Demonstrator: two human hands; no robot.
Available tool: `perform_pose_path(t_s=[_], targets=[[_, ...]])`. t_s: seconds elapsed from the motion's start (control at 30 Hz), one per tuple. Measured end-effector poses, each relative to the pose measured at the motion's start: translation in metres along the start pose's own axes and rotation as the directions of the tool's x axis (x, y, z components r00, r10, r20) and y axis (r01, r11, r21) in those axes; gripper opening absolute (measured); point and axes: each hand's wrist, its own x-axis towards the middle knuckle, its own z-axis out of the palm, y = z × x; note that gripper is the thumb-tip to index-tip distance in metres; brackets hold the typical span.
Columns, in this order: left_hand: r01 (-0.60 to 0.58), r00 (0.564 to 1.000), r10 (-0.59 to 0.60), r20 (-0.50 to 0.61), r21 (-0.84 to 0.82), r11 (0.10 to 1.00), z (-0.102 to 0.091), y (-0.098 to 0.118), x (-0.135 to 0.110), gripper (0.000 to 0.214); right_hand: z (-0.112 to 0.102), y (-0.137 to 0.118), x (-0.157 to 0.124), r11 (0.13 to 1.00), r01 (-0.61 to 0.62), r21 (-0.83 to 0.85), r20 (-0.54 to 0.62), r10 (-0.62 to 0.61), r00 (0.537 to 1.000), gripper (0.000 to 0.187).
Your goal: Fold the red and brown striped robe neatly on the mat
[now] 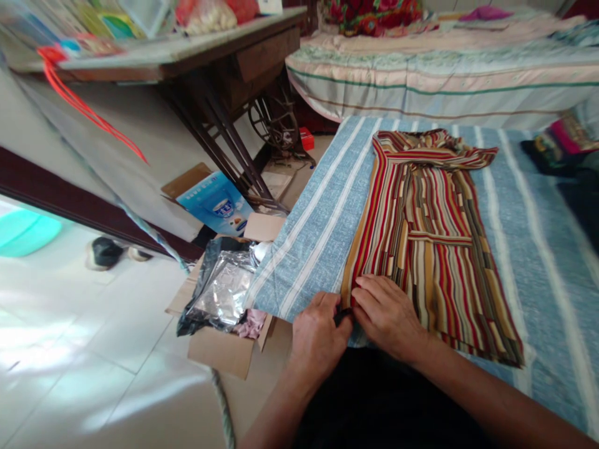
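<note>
No word, brand or number can be read with certainty. Printing does show on the blue carton (199,204), which stands on the floor beyond the left edge of the blue striped cloth (309,240). A row of small pale characters (197,189) runs near the carton's upper edge, and a larger white-and-blue emblem with lettering (223,208) sits toward its middle; both are too blurred to make out.

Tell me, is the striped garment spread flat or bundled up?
Mostly spread flat: the striped garment lies lengthwise on the blue-striped cloth, top end rumpled.
</note>
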Motion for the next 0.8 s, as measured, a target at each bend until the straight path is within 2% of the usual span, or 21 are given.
perform_pose_path(t_s=[0.17,0.27,0.4,0.5,0.57,0.67,0.73,0.8], targets=[[0.027,0.999,-0.025,-0.044,0.046,0.999,0.006,0.006,0.003,0.007,-0.015,0.003,0.002,0.996,-0.027,0.085,0.038,0.024,0.999,0.013],[0.059,0.995,-0.056,-0.079,0.031,0.998,0.009,0.007,0.002,0.011,-0.028,0.017,-0.003,0.996,-0.058,0.074,0.003,0.058,0.998,0.013],[0.088,0.987,-0.087,-0.137,0.006,0.996,0.012,0.009,0.002,0.009,-0.035,0.049,-0.011,0.974,-0.198,-0.109,-0.06,0.192,0.98,0.019],[0.061,0.982,-0.053,-0.182,0.036,0.998,0.014,0.008,0.003,0.009,-0.03,0.066,-0.013,0.915,-0.296,-0.275,-0.02,0.303,0.953,0.021],[0.021,0.977,-0.013,-0.212,0.035,0.999,0.017,0.006,0.003,0.011,-0.025,0.07,-0.013,0.902,-0.313,-0.297,0.019,0.334,0.942,0.02],[-0.027,0.959,0.012,-0.283,-0.047,0.999,0.021,0.002,0.003,0.011,-0.021,0.069,-0.013,0.916,-0.334,-0.221,0.037,0.35,0.936,0.02],[-0.031,0.947,-0.017,-0.321,-0.145,0.989,0.023,0.0,0.002,0.009,-0.024,0.07,-0.015,0.925,-0.362,-0.112,0.009,0.366,0.931,0.022],[-0.005,0.946,-0.077,-0.314,-0.253,0.967,0.024,0.0,0.002,0.008,-0.029,0.075,-0.017,0.919,-0.393,0.014,-0.037,0.393,0.919,0.021]])
